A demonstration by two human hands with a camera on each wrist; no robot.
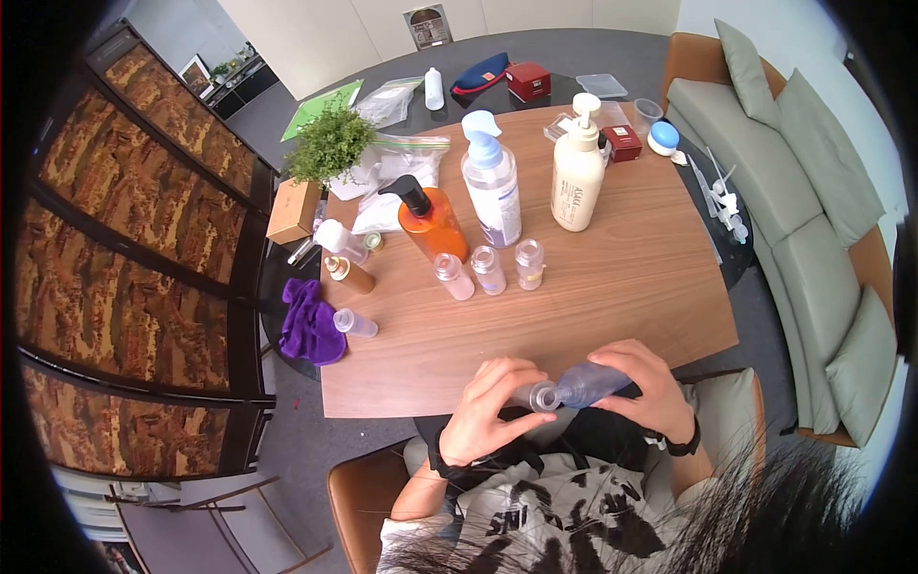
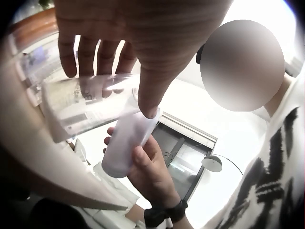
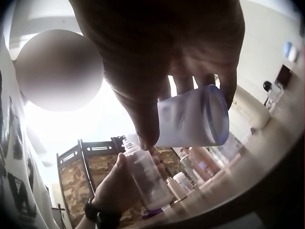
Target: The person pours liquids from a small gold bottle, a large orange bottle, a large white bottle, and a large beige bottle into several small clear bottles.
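Near the table's front edge, my left hand [image 1: 488,407] grips a small clear bottle [image 2: 90,105], its threaded neck uncapped. My right hand [image 1: 650,387] holds a bluish translucent bottle [image 3: 190,117] tipped on its side, fingers and thumb around its body. Its narrow end points left, right at the clear bottle's mouth in the head view. What is inside either bottle is hard to see. Further back stand three small clear bottles, a pinkish one [image 1: 453,277] and two others [image 1: 489,272] [image 1: 529,265], all with open tops.
Behind them stand an orange pump bottle [image 1: 435,225], a clear bottle with a blue pump [image 1: 491,191] and a cream pump bottle [image 1: 578,177]. At left are a small amber bottle [image 1: 352,276], another clear bottle [image 1: 357,323], a purple cloth [image 1: 311,325] and a potted plant [image 1: 333,143].
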